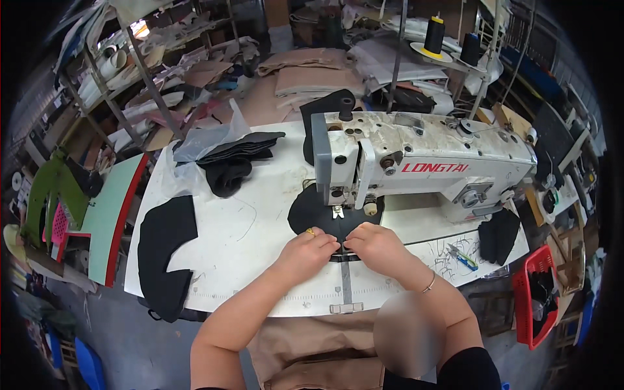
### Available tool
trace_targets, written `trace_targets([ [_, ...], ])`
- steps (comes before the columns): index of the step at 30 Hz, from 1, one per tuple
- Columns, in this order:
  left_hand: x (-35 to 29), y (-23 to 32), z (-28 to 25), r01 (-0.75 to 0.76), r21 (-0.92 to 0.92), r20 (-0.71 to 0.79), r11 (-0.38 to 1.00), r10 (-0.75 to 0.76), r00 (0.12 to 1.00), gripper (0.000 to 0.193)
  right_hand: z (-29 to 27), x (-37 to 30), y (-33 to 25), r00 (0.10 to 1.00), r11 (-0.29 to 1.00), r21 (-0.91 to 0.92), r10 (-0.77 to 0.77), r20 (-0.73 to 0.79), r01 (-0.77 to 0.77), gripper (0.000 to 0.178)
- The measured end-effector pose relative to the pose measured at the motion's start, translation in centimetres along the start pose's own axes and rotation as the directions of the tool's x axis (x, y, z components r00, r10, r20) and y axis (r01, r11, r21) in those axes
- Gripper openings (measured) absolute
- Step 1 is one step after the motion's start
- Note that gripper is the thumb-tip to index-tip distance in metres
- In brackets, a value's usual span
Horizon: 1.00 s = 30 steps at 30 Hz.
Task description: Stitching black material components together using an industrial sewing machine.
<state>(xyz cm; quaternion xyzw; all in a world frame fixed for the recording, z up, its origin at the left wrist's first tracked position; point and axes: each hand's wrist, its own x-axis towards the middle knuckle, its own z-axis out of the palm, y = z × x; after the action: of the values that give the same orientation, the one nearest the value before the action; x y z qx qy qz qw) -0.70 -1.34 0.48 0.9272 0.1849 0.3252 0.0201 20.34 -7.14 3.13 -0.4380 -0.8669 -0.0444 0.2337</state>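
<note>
The left hand (311, 252) and right hand (376, 248) pinched the near edge of 1 black cloth (305, 211), fingertips close together. The cloth lay on the white table (260, 224), partly under the foot (338, 212) of the sewing machine (426, 153). Lining up a seam looked like the step in hand; the next move seemed to call for steady, even feeding. 1 cut piece (162, 237) lay left, the snips (465, 259) right.

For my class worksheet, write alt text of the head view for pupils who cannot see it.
A person's left hand and right hand hold black fabric at the presser foot of a white sewing machine; other black pieces lie on the table.
</note>
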Motion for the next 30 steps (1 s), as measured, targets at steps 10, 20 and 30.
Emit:
trace_targets([
  [10, 0.6, -0.5, -0.1, -0.010, 0.063, 0.054, 0.998, 0.006, 0.999, 0.027, 0.6, 0.5, 0.6, 0.999, 0.999, -0.032, 0.026, 0.024, -0.025, 0.016],
  [20, 0.6, -1.0, 0.1, 0.040, 0.065, 0.071, 0.997, -0.045, 0.996, 0.022, 0.3, 0.1, 1.0, 0.997, 0.988, 0.133, 0.080, 0.002, -0.079, 0.015],
  [30, 0.6, -1.2, 0.3, 0.042, 0.029, 0.103, 0.999, -0.045, 0.994, 0.024, 0.8, 0.3, 0.9, 0.999, 0.996, 0.070, 0.046, 0.007, -0.046, 0.018],
])
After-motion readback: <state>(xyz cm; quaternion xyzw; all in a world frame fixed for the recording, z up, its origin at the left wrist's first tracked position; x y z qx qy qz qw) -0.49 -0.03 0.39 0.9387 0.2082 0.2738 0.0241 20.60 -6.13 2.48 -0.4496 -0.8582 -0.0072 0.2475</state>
